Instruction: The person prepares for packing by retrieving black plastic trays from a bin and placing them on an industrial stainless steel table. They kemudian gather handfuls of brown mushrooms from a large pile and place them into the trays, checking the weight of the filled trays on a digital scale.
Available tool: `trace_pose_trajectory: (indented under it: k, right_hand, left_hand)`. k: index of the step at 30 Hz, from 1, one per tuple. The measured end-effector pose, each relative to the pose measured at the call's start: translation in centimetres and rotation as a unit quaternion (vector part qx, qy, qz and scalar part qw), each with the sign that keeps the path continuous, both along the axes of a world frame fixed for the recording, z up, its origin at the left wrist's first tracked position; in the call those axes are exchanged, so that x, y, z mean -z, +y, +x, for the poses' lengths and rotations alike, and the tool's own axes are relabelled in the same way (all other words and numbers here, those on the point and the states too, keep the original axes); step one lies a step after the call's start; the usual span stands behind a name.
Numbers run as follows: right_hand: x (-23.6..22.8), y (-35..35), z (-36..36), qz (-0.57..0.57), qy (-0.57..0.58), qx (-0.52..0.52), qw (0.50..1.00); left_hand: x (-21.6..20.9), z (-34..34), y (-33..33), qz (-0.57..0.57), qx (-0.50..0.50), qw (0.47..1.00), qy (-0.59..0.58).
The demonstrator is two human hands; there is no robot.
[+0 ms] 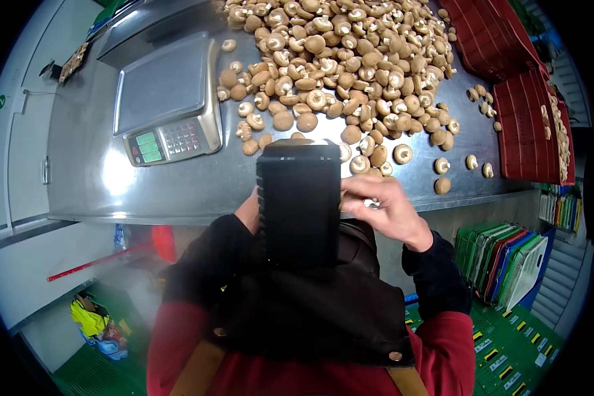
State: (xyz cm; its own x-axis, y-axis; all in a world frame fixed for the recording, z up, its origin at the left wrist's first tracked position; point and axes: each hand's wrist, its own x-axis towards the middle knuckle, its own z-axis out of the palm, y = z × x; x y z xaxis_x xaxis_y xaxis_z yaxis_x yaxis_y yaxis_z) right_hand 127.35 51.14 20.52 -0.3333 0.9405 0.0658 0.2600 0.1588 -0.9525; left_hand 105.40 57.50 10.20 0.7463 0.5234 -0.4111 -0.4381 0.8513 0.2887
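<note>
My right hand (391,210) is at the table's near edge, its fingers bent and closed together. A small pale, shiny bit shows between them, too blurred to name. My left hand (249,210) shows only its wrist and back; a black boxy device (301,208) in front of me hides its fingers. Beyond both hands, a large heap of brown-capped mushrooms (315,44) spreads over the metal table (234,181). Several loose mushrooms (402,154) lie closest to my right hand, some cap up, some stem up.
On the left of the table stands a weighing scale (162,86) with a lit green display. Red crates (528,135) line the right side, one with mushrooms in it. Below the table are coloured trays (501,264) at right and a red-handled tool (164,243) at left.
</note>
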Motion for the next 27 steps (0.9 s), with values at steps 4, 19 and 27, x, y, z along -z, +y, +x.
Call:
trace_pose_trajectory:
  k: [4,19,27]
  right_hand:
    - [-2.3,1.0,-0.4,0.327,-0.242,0.087,0.910]
    - [-4.3,1.9,0.1,0.159,-0.303,-0.035,0.939]
    - [-1.3,-1.1,0.4,0.147,-0.301,0.081,0.939]
  left_hand:
    - [0.7,0.5,-0.5,-0.038,0.038,0.998,-0.015]
    - [-0.9,3.3,1.9,-0.071,0.200,0.977,-0.009]
    - [2.7,4.8,-2.0,-0.072,0.216,0.973,-0.034]
